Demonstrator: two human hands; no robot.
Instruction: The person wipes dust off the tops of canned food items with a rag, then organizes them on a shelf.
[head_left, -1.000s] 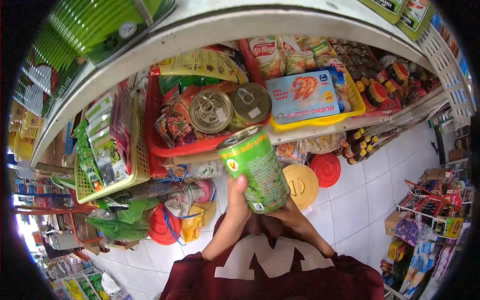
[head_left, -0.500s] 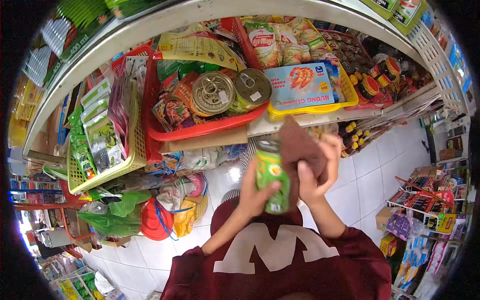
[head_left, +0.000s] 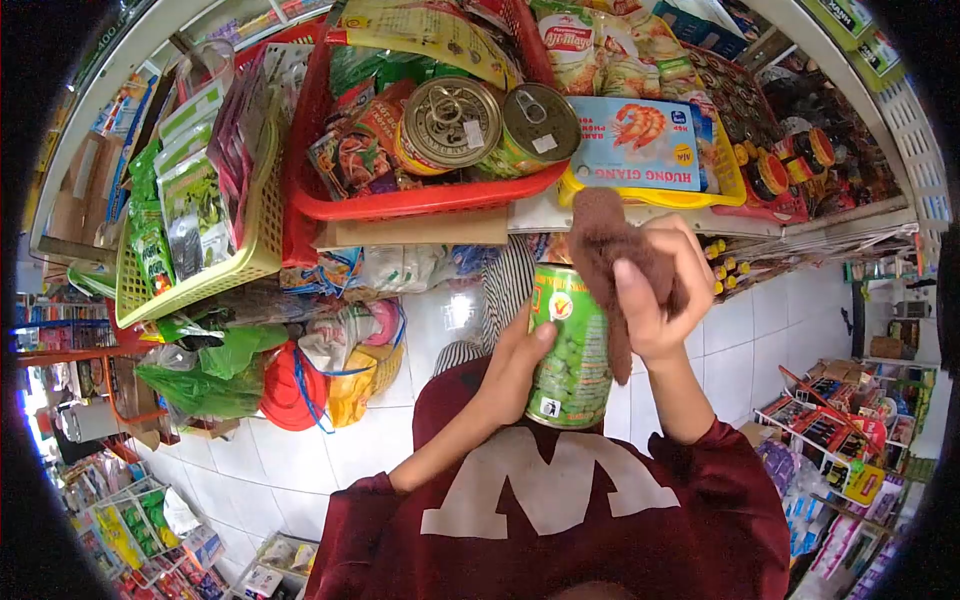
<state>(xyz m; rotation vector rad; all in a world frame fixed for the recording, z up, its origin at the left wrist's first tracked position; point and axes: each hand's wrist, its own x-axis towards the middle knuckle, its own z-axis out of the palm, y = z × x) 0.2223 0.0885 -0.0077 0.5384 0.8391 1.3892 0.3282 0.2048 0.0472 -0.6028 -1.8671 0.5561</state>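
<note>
My left hand (head_left: 515, 368) grips a green-labelled tin can (head_left: 568, 352) upright in front of my chest. A brown cloth (head_left: 607, 250) is held in my right hand (head_left: 655, 295) and pressed over the can's top and right side. Just above, a red basket (head_left: 420, 200) on the shelf holds two more tin cans (head_left: 452, 122) lying with their pull-tab lids toward me, among several snack packets.
A yellow tray (head_left: 728, 180) carries a blue prawn-cracker box (head_left: 640, 145). At left a yellow-green basket (head_left: 190, 285) holds green packets. Bagged goods (head_left: 300, 365) lie below the shelf on the white tile floor (head_left: 330, 450). A rack of goods (head_left: 840, 440) stands at right.
One second ago both hands held the can up near the red basket. Since then my right hand took up the brown cloth and laid it on the can, now lowered toward my chest.
</note>
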